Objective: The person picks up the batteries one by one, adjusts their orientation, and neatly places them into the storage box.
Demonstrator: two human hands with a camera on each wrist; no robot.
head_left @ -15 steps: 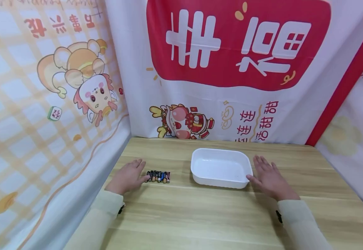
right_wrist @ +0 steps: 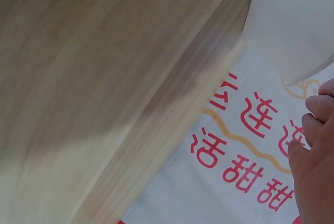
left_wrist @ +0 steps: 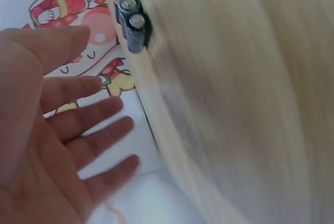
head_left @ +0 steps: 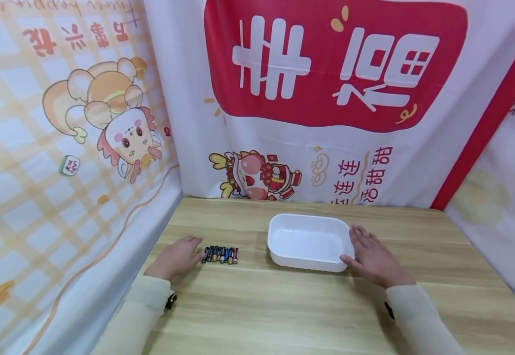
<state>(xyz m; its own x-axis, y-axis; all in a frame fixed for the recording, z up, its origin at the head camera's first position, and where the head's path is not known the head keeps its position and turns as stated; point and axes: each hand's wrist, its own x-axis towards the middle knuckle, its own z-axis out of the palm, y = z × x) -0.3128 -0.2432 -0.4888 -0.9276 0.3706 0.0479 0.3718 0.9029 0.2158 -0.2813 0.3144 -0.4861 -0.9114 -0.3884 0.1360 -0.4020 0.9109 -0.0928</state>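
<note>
Several small batteries lie side by side in a row on the left part of the wooden table. My left hand is just left of that row, fingers extended and slightly bent, holding nothing. In the left wrist view its fingers are spread apart, with the ends of the batteries beyond the thumb. A white rectangular plastic tub sits right of the batteries. Against the tub's right end rests my right hand, thumb by the near corner. The right wrist view shows only part of this hand, near the tub.
The wooden table ends at a printed white and red cloth hanging behind it. A checked cloth hangs along the left side, and another pale cloth along the right.
My right hand has moved left, up against the tub's end. The left hand's fingers have drawn in slightly beside the batteries. The head view has shifted a little.
</note>
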